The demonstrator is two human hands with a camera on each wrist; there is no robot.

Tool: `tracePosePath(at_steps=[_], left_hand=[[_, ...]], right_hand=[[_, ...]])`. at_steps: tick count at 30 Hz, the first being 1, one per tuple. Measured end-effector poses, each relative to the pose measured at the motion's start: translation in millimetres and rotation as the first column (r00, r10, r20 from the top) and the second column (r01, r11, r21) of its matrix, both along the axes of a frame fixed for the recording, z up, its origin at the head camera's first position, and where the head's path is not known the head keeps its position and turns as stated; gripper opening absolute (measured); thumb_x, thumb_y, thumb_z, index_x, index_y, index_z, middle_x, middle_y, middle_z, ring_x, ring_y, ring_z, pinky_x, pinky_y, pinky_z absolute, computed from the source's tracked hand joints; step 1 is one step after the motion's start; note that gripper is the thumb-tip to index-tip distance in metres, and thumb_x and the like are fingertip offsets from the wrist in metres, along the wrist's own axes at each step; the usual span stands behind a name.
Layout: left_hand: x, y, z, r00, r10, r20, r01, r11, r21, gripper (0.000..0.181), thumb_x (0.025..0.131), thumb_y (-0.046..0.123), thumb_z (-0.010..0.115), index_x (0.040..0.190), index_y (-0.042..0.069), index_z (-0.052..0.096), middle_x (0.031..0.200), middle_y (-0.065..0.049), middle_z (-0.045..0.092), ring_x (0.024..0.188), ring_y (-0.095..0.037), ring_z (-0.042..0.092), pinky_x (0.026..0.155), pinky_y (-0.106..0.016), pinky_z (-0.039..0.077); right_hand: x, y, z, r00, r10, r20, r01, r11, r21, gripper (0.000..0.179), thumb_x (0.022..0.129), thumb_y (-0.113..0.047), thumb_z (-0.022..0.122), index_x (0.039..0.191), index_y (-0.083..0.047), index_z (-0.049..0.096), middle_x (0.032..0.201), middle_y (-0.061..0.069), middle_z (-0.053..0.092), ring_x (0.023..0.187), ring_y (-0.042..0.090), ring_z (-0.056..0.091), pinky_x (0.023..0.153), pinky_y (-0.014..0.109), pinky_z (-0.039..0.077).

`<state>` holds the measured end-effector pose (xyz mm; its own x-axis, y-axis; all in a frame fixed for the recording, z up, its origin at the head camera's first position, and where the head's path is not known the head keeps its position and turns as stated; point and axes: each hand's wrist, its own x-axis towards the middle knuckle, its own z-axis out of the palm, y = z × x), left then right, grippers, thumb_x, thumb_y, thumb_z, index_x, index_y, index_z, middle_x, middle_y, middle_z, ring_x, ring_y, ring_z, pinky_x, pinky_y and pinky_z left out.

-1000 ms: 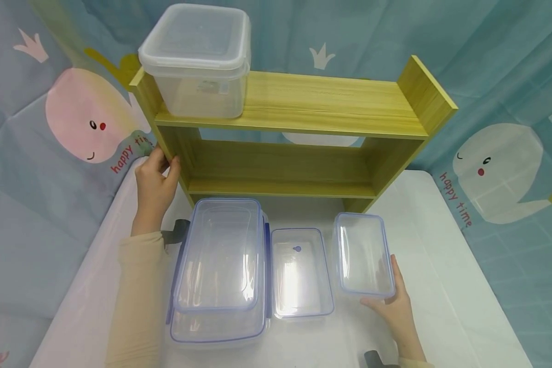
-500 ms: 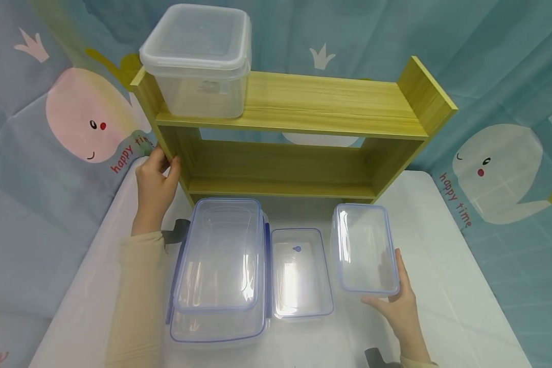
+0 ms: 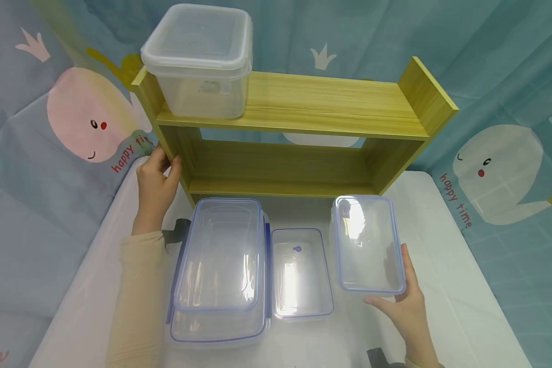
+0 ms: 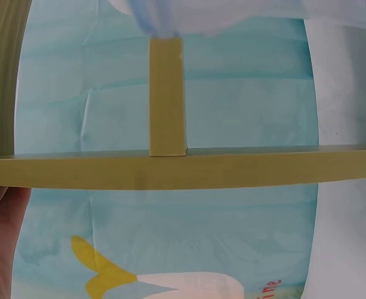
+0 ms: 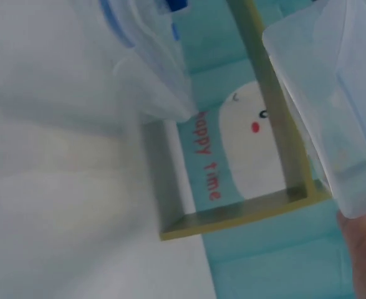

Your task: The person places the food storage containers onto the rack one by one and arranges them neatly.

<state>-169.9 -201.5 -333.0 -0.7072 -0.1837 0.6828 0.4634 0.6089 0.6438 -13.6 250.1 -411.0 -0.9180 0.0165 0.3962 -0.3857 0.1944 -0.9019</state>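
My left hand (image 3: 157,184) grips the left side panel of a wooden shelf (image 3: 303,168), thumb at its front edge; the left wrist view shows part of that hand (image 4: 2,243) beside the panel. At the right, my right hand (image 3: 407,306) holds a clear plastic food container (image 3: 370,245) with a pale blue rim, lifted off the table in front of the shelf's right end. Its thumb lies at the near edge and its fingers along the right side. In the right wrist view the container (image 5: 332,93) hides most of the hand (image 5: 363,249).
A large lidded clear box (image 3: 198,76) stands on the top board's left end. On the white table (image 3: 446,286), stacked containers (image 3: 216,266) with blue clips sit at the left, beside a smaller flat container (image 3: 301,276). A printed curtain (image 3: 331,30) hangs behind.
My right hand has raised the container and brought it a little to the right, closer to the camera and the shelf. My left hand stays on the shelf's side panel.
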Motion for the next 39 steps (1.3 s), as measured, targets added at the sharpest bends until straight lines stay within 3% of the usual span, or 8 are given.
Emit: tracePosePath(at_steps=[4, 7, 10, 13, 20, 26, 39], left_hand=[[-0.2, 0.1, 0.0, 1.000, -0.001, -0.002, 0.001, 1.000, 0.001, 0.012, 0.089, -0.005, 0.053, 0.096, -0.014, 0.056, 0.091, -0.027, 0.065, 0.093, -0.036, 0.063, 0.085, -0.011, 0.049], [-0.1, 0.0, 0.0, 1.000, 0.002, -0.005, -0.002, 1.000, -0.003, 0.011, 0.089, -0.005, 0.053, 0.095, -0.014, 0.056, 0.090, -0.027, 0.065, 0.092, -0.037, 0.063, 0.084, -0.010, 0.048], [-0.2, 0.0, 0.0, 1.000, 0.003, -0.006, -0.003, 1.000, -0.008, 0.012, 0.089, -0.005, 0.053, 0.095, -0.014, 0.056, 0.088, -0.027, 0.064, 0.091, -0.037, 0.063, 0.085, -0.010, 0.048], [-0.2, 0.2, 0.2, 1.000, 0.001, -0.003, -0.001, 1.000, -0.009, 0.012, 0.089, -0.004, 0.053, 0.095, -0.014, 0.056, 0.089, -0.027, 0.064, 0.092, -0.038, 0.063, 0.085, -0.011, 0.048], [0.2, 0.8, 0.8, 1.000, 0.001, 0.000, -0.001, 1.000, -0.011, 0.012, 0.089, -0.005, 0.054, 0.097, -0.015, 0.056, 0.091, -0.028, 0.065, 0.092, -0.038, 0.063, 0.085, -0.010, 0.048], [0.6, 0.4, 1.2, 1.000, 0.007, -0.012, -0.007, 1.000, -0.017, 0.011, 0.088, -0.006, 0.054, 0.095, -0.015, 0.055, 0.088, -0.028, 0.064, 0.090, -0.039, 0.063, 0.084, -0.007, 0.046], [0.6, -0.8, 0.3, 1.000, -0.003, -0.001, 0.003, 1.000, -0.005, 0.013, 0.088, -0.006, 0.055, 0.096, -0.015, 0.056, 0.093, -0.029, 0.065, 0.094, -0.037, 0.063, 0.087, -0.012, 0.048]], right_hand=[[2.1, -3.5, 11.2, 1.000, -0.014, 0.004, 0.014, 1.000, -0.019, 0.122, 0.045, 0.029, 0.071, 0.150, -0.005, 0.019, 0.155, 0.008, 0.021, 0.135, 0.010, 0.027, 0.102, 0.010, 0.034], [0.0, -3.6, 16.6, 0.995, 0.032, -0.091, -0.037, 0.998, -0.049, 0.119, 0.049, 0.019, 0.079, 0.149, -0.002, 0.019, 0.155, 0.010, 0.020, 0.137, 0.014, 0.026, 0.105, 0.013, 0.033], [-4.7, -3.1, 20.8, 0.970, 0.096, -0.221, -0.110, 0.993, -0.050, 0.115, 0.055, 0.000, 0.086, 0.147, 0.004, 0.018, 0.154, 0.015, 0.020, 0.137, 0.018, 0.027, 0.107, 0.017, 0.033], [-7.9, -3.7, 26.4, 0.949, 0.133, -0.286, -0.155, 0.986, -0.057, 0.113, 0.060, -0.013, 0.086, 0.147, 0.007, 0.016, 0.152, 0.019, 0.020, 0.136, 0.020, 0.030, 0.107, 0.021, 0.034], [-6.0, -6.6, 38.7, 0.947, 0.137, -0.289, -0.179, 0.976, -0.126, 0.114, 0.056, -0.002, 0.087, 0.147, 0.006, 0.018, 0.151, 0.017, 0.025, 0.133, 0.020, 0.036, 0.105, 0.021, 0.037], [-12.9, -10.3, 48.2, 0.909, 0.162, -0.383, -0.230, 0.963, -0.139, 0.111, 0.058, -0.006, 0.088, 0.144, 0.011, 0.019, 0.150, 0.022, 0.024, 0.136, 0.026, 0.032, 0.108, 0.027, 0.036], [-22.5, -23.8, 70.3, 0.878, 0.183, -0.442, -0.295, 0.934, -0.201, 0.110, 0.057, -0.001, 0.087, 0.144, 0.011, 0.020, 0.148, 0.024, 0.028, 0.134, 0.031, 0.034, 0.105, 0.030, 0.040]])
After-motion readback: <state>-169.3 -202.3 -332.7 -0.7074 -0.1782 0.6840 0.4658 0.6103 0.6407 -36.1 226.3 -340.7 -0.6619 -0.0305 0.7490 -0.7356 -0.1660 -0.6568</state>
